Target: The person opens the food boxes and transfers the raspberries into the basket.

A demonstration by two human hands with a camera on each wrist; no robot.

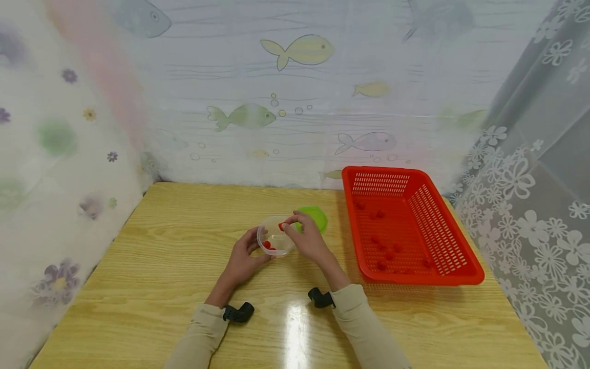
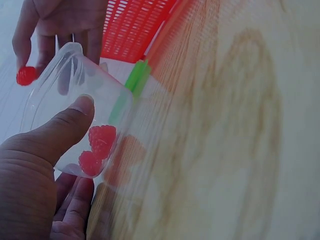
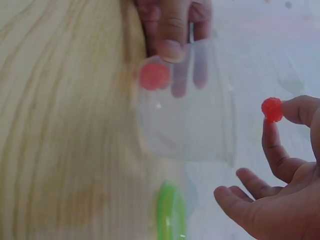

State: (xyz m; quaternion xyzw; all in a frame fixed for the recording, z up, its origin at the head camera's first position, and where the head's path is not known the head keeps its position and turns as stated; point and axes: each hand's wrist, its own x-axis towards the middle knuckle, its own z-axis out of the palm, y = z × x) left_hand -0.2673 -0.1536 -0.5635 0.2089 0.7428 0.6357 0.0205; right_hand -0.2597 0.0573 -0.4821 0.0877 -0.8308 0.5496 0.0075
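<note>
My left hand (image 1: 243, 260) grips a clear plastic container (image 1: 284, 247) from its left side, thumb along the near wall and fingers around the far one. Inside, at the bottom, lie a few red raspberries (image 2: 102, 141). Over the container's mouth, my right hand (image 1: 308, 237) pinches one raspberry (image 3: 272, 109) between thumb and index fingertip, its other fingers loosely bent. Behind the right hand a green lid (image 1: 318, 215) lies on the table, partly covered by that hand.
A large red plastic basket (image 1: 461, 271) with slotted walls stands on the right of the wooden table (image 1: 184, 215), several raspberries scattered on its floor. A fish-patterned curtain (image 1: 184, 92) hangs behind the table, and a lace curtain (image 1: 544, 215) hangs at the right.
</note>
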